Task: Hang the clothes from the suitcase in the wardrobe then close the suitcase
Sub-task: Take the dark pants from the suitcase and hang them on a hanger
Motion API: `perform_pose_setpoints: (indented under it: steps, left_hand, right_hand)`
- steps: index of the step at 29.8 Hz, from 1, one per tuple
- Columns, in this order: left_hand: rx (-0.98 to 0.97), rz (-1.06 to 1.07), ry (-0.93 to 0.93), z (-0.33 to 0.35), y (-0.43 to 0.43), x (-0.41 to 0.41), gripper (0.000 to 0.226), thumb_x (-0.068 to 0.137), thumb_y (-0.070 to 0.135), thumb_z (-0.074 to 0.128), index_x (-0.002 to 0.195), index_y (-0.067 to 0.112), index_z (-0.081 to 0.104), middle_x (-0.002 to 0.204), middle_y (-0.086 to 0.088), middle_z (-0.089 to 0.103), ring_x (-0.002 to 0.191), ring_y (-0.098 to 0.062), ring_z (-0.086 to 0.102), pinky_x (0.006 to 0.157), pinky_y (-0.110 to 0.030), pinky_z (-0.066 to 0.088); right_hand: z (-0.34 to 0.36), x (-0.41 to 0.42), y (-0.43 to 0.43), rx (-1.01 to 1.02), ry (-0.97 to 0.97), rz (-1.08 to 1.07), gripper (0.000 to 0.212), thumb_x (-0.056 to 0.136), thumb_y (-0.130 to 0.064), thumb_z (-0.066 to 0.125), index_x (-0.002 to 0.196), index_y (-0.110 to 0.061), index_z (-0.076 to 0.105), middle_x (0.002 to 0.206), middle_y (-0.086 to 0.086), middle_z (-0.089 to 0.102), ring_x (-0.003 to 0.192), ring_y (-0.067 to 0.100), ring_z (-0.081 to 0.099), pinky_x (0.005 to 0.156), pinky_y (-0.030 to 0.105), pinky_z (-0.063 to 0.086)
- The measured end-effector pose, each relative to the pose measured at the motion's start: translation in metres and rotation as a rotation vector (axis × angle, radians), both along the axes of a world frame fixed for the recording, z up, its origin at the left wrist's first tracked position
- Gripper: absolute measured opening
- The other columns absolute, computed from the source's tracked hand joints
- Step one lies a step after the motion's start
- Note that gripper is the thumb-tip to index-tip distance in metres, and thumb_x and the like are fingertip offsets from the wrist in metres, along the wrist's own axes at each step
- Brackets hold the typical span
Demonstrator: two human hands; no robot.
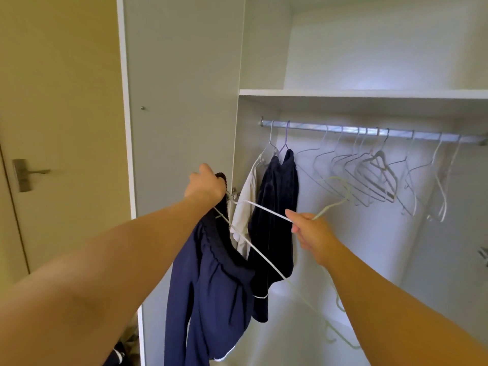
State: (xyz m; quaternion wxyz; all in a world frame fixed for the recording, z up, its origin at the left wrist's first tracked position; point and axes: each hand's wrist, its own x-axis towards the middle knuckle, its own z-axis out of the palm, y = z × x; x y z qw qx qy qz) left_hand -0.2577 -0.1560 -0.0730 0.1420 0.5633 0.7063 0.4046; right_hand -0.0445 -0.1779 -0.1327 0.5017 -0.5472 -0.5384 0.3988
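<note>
My left hand (204, 187) grips the waistband of a navy garment (208, 291) that hangs down in front of the open wardrobe. My right hand (310, 229) holds a white wire hanger (264, 208) by its neck; the hanger's frame runs left toward the garment's waistband and my left hand. Its hook (340, 186) points up to the right, below the rail (369, 132). A white shirt (244, 215) and a dark navy garment (277, 207) hang at the rail's left end. The suitcase is out of view.
Several bare wire hangers (377, 173) hang along the middle and right of the rail. A shelf (369, 93) spans the wardrobe above the rail. The open wardrobe door (182, 101) stands at left, with a room door handle (29, 173) beyond it.
</note>
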Motion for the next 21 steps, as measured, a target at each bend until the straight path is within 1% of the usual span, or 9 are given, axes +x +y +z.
perform_pose_setpoints:
  steps: [3,5,7,11,12,14,15,17,21]
  left_hand:
    - [0.12,-0.102,0.179,-0.004,-0.01,0.022,0.028,0.094,0.022,0.042,0.116,0.005,0.047,0.121,-0.017,0.041,0.096,-0.038,0.053,0.081,-0.036,0.043]
    - [0.174,-0.175,0.176,-0.007,-0.012,0.031,0.027,0.091,0.024,0.049,0.113,0.009,0.053,0.12,-0.013,0.042,0.089,-0.03,0.053,0.077,-0.031,0.043]
    - [0.175,-0.252,0.167,-0.005,-0.013,0.029,0.033,0.088,0.031,0.053,0.117,0.015,0.053,0.124,-0.009,0.042,0.097,-0.026,0.05,0.083,-0.03,0.042]
    - [0.224,-0.168,0.79,0.0,-0.008,0.004,0.05,0.087,0.064,0.039,0.119,0.031,0.057,0.14,-0.003,0.032,0.134,-0.029,0.024,0.111,-0.042,0.019]
    - [0.168,-0.206,0.856,0.003,-0.007,-0.001,0.052,0.088,0.066,0.034,0.115,0.03,0.06,0.143,-0.001,0.031,0.137,-0.028,0.021,0.113,-0.045,0.014]
    - [0.025,-0.308,0.795,0.005,-0.009,-0.005,0.05,0.091,0.064,0.03,0.098,0.025,0.06,0.12,-0.003,0.051,0.123,-0.026,0.043,0.105,-0.044,0.029]
    - [0.002,-0.343,0.74,0.005,-0.011,-0.006,0.046,0.092,0.062,0.03,0.085,0.023,0.053,0.099,-0.003,0.056,0.104,-0.025,0.053,0.09,-0.038,0.04]
    - [0.066,-0.329,0.733,0.001,-0.014,-0.005,0.044,0.094,0.058,0.031,0.073,0.021,0.04,0.079,0.001,0.051,0.081,-0.022,0.052,0.067,-0.03,0.038]
    - [0.217,-0.238,0.645,0.0,-0.016,-0.004,0.034,0.097,0.049,0.035,0.094,0.018,0.051,0.084,0.003,0.053,0.081,-0.021,0.05,0.066,-0.029,0.036]
  right_hand:
    - [0.014,-0.02,-0.002,0.03,-0.028,-0.023,0.045,0.092,-0.037,0.055,0.056,-0.012,0.045,0.032,-0.01,0.026,0.032,0.008,0.021,0.036,0.018,0.02]
    - [0.019,-0.032,-0.002,0.044,0.014,-0.016,0.046,0.094,-0.037,0.052,0.057,-0.011,0.045,0.032,-0.01,0.026,0.029,0.006,0.02,0.034,0.017,0.02]
    - [0.023,-0.034,-0.001,0.064,0.051,-0.038,0.047,0.093,-0.037,0.053,0.055,-0.011,0.045,0.031,-0.011,0.026,0.03,0.006,0.022,0.034,0.016,0.021]
    - [0.033,-0.024,0.0,0.132,0.026,-0.115,0.051,0.091,-0.037,0.056,0.05,-0.012,0.045,0.027,-0.011,0.031,0.041,0.01,0.033,0.05,0.021,0.028]
    - [0.035,-0.023,0.0,0.143,0.016,-0.115,0.052,0.091,-0.039,0.056,0.048,-0.011,0.045,0.026,-0.011,0.032,0.042,0.009,0.035,0.051,0.022,0.029]
    - [0.039,-0.023,-0.001,0.151,-0.004,-0.127,0.054,0.092,-0.041,0.054,0.047,-0.011,0.048,0.028,-0.01,0.039,0.047,0.011,0.039,0.053,0.023,0.031]
    - [0.04,-0.024,-0.002,0.164,-0.004,-0.159,0.054,0.092,-0.042,0.053,0.048,-0.011,0.051,0.034,-0.008,0.045,0.05,0.013,0.041,0.054,0.024,0.033]
    - [0.042,-0.024,-0.001,0.244,0.027,-0.273,0.048,0.092,-0.041,0.053,0.053,-0.014,0.054,0.049,-0.001,0.051,0.053,0.014,0.046,0.058,0.026,0.037]
    - [0.048,-0.029,-0.004,0.493,0.007,-0.62,0.021,0.09,-0.032,0.059,0.078,-0.019,0.046,0.074,-0.012,0.046,0.075,0.014,0.047,0.072,0.029,0.038]
